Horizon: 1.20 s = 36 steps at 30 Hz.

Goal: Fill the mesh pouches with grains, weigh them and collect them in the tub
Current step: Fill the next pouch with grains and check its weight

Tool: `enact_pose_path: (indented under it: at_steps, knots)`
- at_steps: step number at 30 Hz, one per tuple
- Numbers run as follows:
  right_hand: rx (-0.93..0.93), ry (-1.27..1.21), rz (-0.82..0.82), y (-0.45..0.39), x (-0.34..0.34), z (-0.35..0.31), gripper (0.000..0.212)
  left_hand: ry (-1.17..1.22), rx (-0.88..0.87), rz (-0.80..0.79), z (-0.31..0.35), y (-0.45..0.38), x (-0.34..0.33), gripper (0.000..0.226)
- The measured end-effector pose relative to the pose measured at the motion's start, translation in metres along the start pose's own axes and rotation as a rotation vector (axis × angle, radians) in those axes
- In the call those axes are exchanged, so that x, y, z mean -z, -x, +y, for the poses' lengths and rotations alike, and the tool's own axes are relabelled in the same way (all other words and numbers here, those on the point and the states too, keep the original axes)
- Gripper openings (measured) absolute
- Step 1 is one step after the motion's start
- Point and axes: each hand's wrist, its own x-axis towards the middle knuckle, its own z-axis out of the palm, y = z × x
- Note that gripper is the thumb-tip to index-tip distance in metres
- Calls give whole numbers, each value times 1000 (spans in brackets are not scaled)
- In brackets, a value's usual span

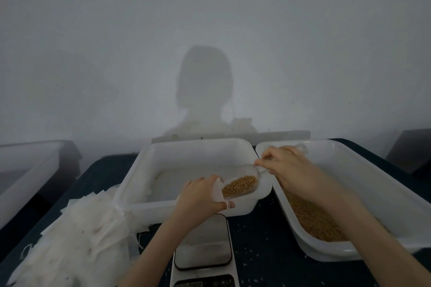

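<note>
Nearest the lens, scale (203, 249) at the bottom edge of the dark desk (261, 247), platform bare, nothing on it yet; filling step under way, by the look of it; left hand (198, 196) pinching a white mesh pouch (218, 191) by its mouth, just above the near rim of the middle tub (186, 149); right hand (286, 165) wrapped round the handle of a clear scoop (240, 182), scoop tilted down and leftward, lip meeting the pouch opening, golden grains (238, 183) lying in its lower half; hands close but not touching, bridged by scoop and pouch; supply of grains in the right tray (349, 165), well stocked; stack of empty pouches (77, 228) at the left, just beside the middle tub; another container (28, 165) far left, contents unclear; next up, likely: steeper tilt to slide the grains in without spilling over the pouch mouth, then down onto the scale for weighing; pouch floppy, mouth narrow, so a steady pinch needed; stray grains already scattered on the desk, so spills plainly possible.
</note>
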Motion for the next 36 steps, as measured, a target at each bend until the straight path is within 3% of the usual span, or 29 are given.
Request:
enact_pose_path:
  at_steps: [2,8,11,16,18,25,27,29,31,36]
  knots:
    - [12,84,28,-8,10,-5,70,31,13,6,5,-2,-1,61]
    - [109,310,135,-34,37,-23,53,275,96,89,14,-5,-10,54]
    - [135,392,133,-42,45,-32,61,353,116,129,14,-4,-13,43]
    - [155,504,144,-49,51,-37,74,346,162,124,14,-7,-12,42]
    - [160,547,210,-48,50,-38,69,341,176,118,14,-9,-13,44]
    - [137,482,279,-36,40,-16,60,389,172,141,10,-14,-12,42]
    - [87,401,214,-25,32,-3,64,410,160,142,7,-15,-11,32]
    - [-6,318,47,-12,21,10,71,494,180,144,5,-14,-9,17]
    - [-129,227,-63,4,6,27,70,589,161,131,4,-10,-7,17]
    - [-495,137,-192,48,-37,71,30,506,77,57,-4,9,-16,11]
